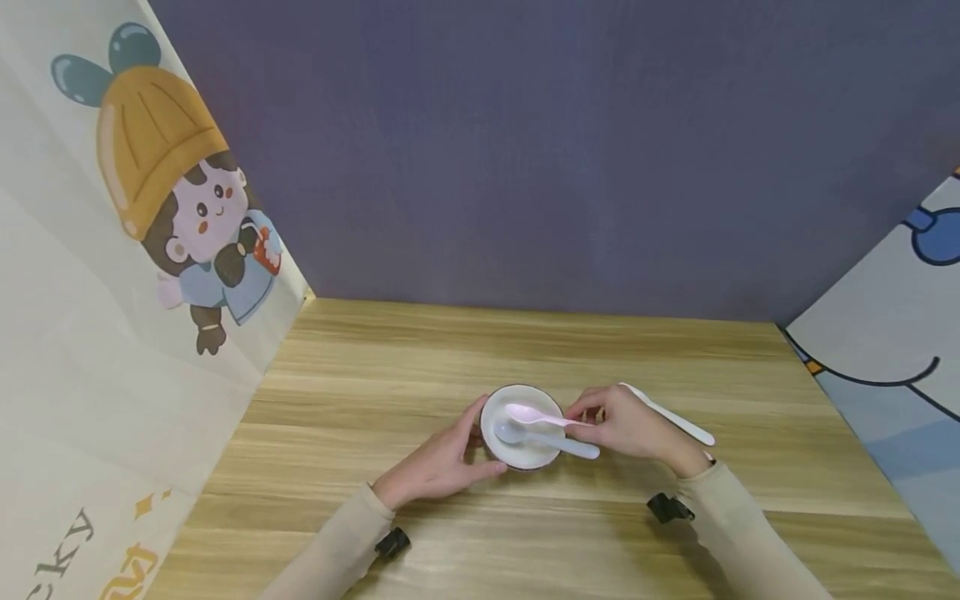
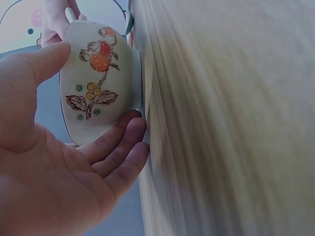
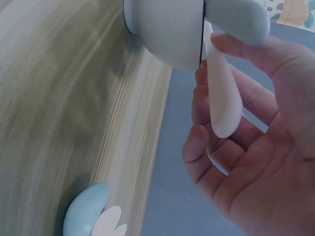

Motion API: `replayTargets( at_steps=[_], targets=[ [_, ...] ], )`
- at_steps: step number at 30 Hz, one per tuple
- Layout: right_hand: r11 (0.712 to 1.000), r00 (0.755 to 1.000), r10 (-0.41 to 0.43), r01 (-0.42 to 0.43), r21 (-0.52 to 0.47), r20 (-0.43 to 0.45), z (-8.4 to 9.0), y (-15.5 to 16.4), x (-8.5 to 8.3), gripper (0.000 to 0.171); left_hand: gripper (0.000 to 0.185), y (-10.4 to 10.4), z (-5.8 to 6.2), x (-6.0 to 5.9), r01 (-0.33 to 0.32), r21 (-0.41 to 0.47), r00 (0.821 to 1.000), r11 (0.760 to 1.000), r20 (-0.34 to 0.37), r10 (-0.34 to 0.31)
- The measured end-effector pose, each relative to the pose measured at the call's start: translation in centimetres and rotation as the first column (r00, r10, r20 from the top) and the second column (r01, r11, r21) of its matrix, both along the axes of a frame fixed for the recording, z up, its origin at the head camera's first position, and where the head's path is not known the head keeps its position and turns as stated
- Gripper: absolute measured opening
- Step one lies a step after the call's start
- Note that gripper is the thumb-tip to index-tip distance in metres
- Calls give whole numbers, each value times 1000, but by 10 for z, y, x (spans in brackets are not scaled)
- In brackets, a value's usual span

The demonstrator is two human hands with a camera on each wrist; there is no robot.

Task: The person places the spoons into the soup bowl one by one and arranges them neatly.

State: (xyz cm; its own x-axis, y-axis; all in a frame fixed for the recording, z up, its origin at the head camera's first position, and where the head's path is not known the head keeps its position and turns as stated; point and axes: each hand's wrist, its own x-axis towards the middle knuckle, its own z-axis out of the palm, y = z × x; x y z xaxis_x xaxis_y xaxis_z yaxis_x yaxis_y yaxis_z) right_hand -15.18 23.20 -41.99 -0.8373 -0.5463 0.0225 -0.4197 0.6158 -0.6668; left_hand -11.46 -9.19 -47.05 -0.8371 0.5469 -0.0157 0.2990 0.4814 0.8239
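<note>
The bowl [image 1: 522,427] is cupped by the left hand [image 1: 438,463], fingers relaxed. The pink spoon [image 1: 536,416] is pinched by the right hand [image 1: 628,427]; the white spoon [image 1: 670,415] is partly hidden behind it.

Your small white bowl [image 1: 521,454], painted outside with orange fruit and leaves, stands upright on the bench. 2 spoons lie in it: the pink spoon [image 1: 536,416] crosses the rim, and the pale blue spoon [image 1: 546,441] rests beside it, handles pointing right.
</note>
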Motion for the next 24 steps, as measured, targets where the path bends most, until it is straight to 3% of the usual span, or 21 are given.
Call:
replayTargets(
  at_steps=[24],
  targets=[
    [999, 998, 8, -11, 36, 66, 4, -11, -4, 11, 106, 2, -1, -1, -7, 5, 1000, 1000, 16, 7]
  ],
)
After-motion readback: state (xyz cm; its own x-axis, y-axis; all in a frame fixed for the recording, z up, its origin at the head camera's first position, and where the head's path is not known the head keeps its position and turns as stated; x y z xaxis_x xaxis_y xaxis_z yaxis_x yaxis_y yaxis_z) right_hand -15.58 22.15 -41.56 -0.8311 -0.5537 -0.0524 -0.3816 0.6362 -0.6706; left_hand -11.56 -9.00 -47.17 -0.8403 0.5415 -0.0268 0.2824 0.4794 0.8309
